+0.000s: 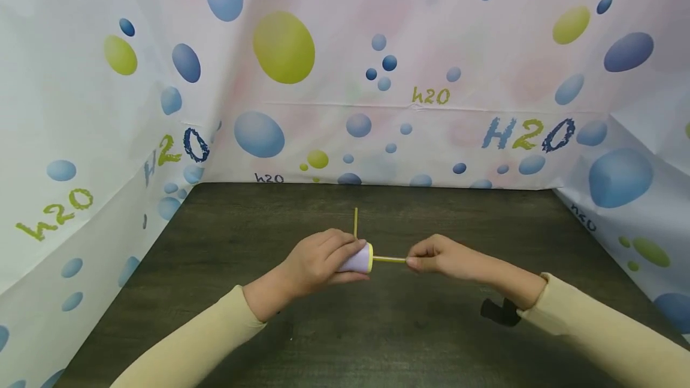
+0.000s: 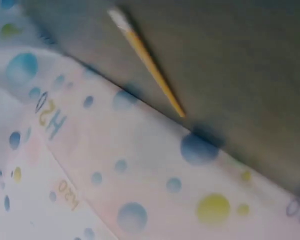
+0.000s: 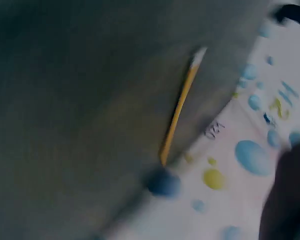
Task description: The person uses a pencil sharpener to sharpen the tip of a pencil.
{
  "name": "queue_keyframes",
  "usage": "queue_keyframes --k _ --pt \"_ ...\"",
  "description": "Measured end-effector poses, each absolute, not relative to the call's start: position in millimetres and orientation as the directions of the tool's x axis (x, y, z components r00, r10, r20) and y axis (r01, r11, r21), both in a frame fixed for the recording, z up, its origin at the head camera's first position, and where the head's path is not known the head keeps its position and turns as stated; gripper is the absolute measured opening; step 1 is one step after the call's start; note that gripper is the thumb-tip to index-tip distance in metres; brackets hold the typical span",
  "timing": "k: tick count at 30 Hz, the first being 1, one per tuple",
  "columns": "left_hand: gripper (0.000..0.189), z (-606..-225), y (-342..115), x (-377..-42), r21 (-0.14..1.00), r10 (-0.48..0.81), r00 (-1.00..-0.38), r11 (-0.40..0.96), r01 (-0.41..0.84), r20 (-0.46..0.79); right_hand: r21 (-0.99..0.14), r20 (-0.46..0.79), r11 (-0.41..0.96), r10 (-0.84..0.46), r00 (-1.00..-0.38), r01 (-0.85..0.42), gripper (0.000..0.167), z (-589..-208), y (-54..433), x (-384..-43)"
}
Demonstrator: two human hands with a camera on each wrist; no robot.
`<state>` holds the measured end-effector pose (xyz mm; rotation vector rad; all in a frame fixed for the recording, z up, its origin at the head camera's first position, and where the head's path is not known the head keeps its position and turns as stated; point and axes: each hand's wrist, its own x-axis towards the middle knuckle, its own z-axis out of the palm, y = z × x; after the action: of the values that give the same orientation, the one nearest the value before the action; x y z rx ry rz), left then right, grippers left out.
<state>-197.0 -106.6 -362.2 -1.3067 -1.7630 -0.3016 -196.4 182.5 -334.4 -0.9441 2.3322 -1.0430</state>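
Note:
In the head view my left hand (image 1: 318, 259) wraps around a small lavender cup (image 1: 354, 258) with a yellow rim, tipped on its side so that end faces right. My right hand (image 1: 444, 256) pinches a thin yellow stick (image 1: 389, 259) between thumb and fingertips. The stick lies level, its left end at the yellow-rimmed end of the cup. Just beyond my left hand lies a yellow paintbrush (image 1: 356, 220), its near part hidden behind the fingers. Both wrist views show this paintbrush (image 2: 152, 67) with its whitish tip; neither hand appears there.
A dark wood-grain table (image 1: 377, 340) lies beneath both hands. White sheeting (image 1: 345, 94) with blue and green dots rises at its back and sides. Under my right wrist is a dark object (image 1: 500, 312), close to the sleeve.

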Motion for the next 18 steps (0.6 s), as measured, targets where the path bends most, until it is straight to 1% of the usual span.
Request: queue_keyframes --k 1,2,3,4,5,6,7,8,9,10,11,12,13,14,15,16,17,18 --pt "0.068 -361.5 -107.3 -198.8 -0.371 0.658 0.031 0.386 0.845 0.753 -0.841 -0.217 0.48 -0.724 -0.655 -0.251 0.034 -333.4 183.4 -198.7" --pt "0.07 -360.9 -108.0 -200.1 -0.402 0.669 0.062 0.368 0.839 0.741 -0.871 -0.309 0.476 -0.723 -0.618 -0.121 0.034 -332.9 184.3 -200.9" --pt "0.07 -359.9 -108.7 -200.2 -0.399 0.679 0.052 0.367 0.84 0.732 -0.878 -0.363 0.477 -0.721 -0.591 -0.043 0.036 -332.2 185.0 -202.5" --pt "0.068 -358.6 -109.4 -199.2 -0.367 0.687 0.008 0.379 0.849 0.727 -0.873 -0.377 0.486 -0.714 -0.59 -0.031 0.037 -331.2 185.4 -203.1" --pt "0.066 -357.2 -109.9 -197.5 -0.296 0.687 -0.074 0.405 0.865 0.723 -0.867 -0.352 0.493 -0.711 -0.609 -0.074 0.036 -330.1 185.4 -202.9" --pt "0.062 -355.3 -110.3 -195.6 -0.184 0.679 -0.191 0.44 0.879 0.709 -0.847 -0.29 0.504 -0.706 -0.646 -0.171 0.038 -328.5 185.1 -201.7" --pt "0.058 -353.1 -110.3 -194.0 -0.034 0.659 -0.332 0.477 0.878 0.675 -0.795 -0.192 0.521 -0.701 -0.686 -0.309 0.039 -327.4 184.6 -199.7" --pt "0.053 -350.4 -110.2 -192.7 0.143 0.625 -0.485 0.516 0.845 0.612 -0.701 -0.063 0.539 -0.699 -0.712 -0.467 0.044 -326.7 183.9 -197.5" --pt "0.048 -347.3 -110.1 -192.2 0.322 0.575 -0.632 0.553 0.768 0.52 -0.558 0.088 0.555 -0.699 -0.709 -0.617 0.047 -326.1 183.0 -195.4" --pt "0.044 -343.7 -110.1 -192.5 0.485 0.518 -0.752 0.575 0.659 0.408 -0.385 0.242 0.57 -0.697 -0.675 -0.726 0.049 -325.9 182.1 -193.9" --pt "0.041 -340.0 -110.0 -193.8 0.63 0.467 -0.839 0.57 0.528 0.28 -0.205 0.383 0.579 -0.695 -0.609 -0.789 0.05 -326.1 181.3 -193.0" --pt "0.039 -336.3 -110.3 -195.7 0.742 0.428 -0.891 0.546 0.389 0.152 -0.037 0.502 0.581 -0.693 -0.518 -0.813 0.051 -326.4 180.3 -192.6" --pt "0.04 -333.2 -110.9 -197.9 0.819 0.407 -0.912 0.51 0.261 0.037 0.107 0.594 0.574 -0.692 -0.411 -0.812 0.05 -327.1 179.3 -193.1" --pt "0.041 -330.5 -111.7 -200.0 0.871 0.404 -0.912 0.469 0.144 -0.067 0.225 0.656 0.561 -0.692 -0.302 -0.797 0.048 -327.6 178.5 -194.1" --pt "0.043 -328.5 -112.4 -201.9 0.903 0.42 -0.895 0.427 0.049 -0.15 0.327 0.687 0.549 -0.697 -0.206 -0.769 0.044 -328.0 178.1 -195.1" --pt "0.045 -327.1 -113.0 -203.1 0.922 0.447 -0.868 0.385 -0.034 -0.218 0.405 0.701 0.538 -0.702 -0.128 -0.739 0.04 -328.5 177.9 -196.0" --pt "0.046 -326.3 -113.2 -203.8 0.932 0.473 -0.839 0.347 -0.103 -0.269 0.469 0.703 0.53 -0.708 -0.065 -0.707 0.037 -329.3 177.9 -196.6" --pt "0.047 -326.1 -113.2 -203.7 0.935 0.492 -0.816 0.321 -0.153 -0.303 0.516 0.699 0.523 -0.714 -0.018 -0.678 0.036 -330.0 177.9 -196.8"
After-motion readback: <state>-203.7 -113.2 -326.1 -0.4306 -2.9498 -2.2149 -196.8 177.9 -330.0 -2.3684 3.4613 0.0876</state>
